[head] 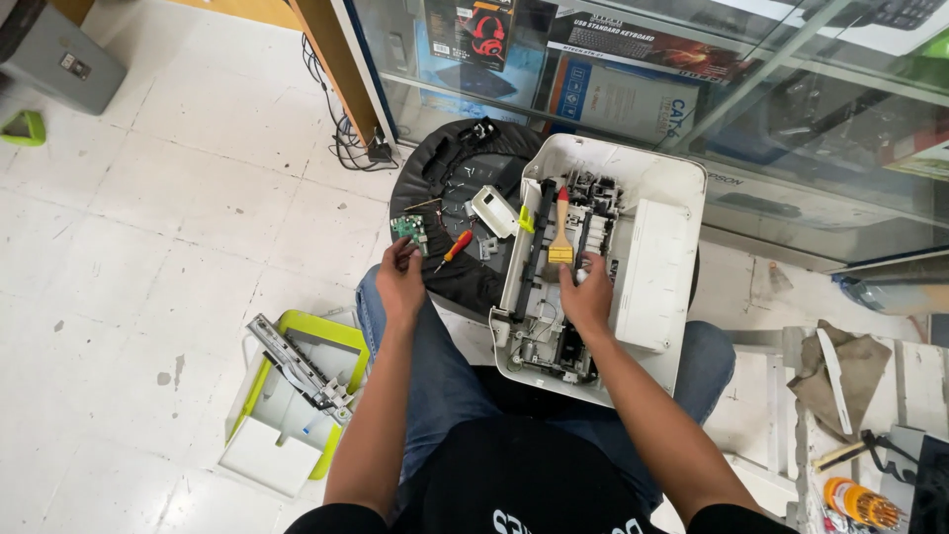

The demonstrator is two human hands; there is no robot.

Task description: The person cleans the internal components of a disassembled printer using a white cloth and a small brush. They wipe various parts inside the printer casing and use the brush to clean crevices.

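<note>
Both hands work over an opened printer (657, 213) that rests on the person's lap and against a round black stool (435, 168). Left hand (400, 280) curls its fingers around the lower edge of a small green circuit board (407, 228) at the stool's near rim; how firm the pinch is cannot be made out, since the fingertips are hidden behind the board. Right hand (587, 295) lies with its fingers spread down on the printer's exposed mechanism, just below a paintbrush (560, 229) with a red handle and pale bristles; whether the fingertips touch the bristles is hard to tell. The mechanism under the palm is a dark tangle of parts and wires, too small to sort out.

On the stool lie a red-handled screwdriver (456, 246), a small white cover piece (491, 211) and some tiny parts. A yellow-green tab (526, 220) sticks up at the printer's left wall. A white panel (647, 272) covers the printer's right side.

On the floor at left sit a lime-trimmed white tray (282, 435) with a long grey rail (294, 368) across it. Cables (341, 133) trail by a wooden post. A glass showcase (692, 69) walls off the far side. At right, cut off by the edge, a white table (919, 381) carries a rag (840, 371) and tools. Open tiled floor (148, 218) spreads to the left
</note>
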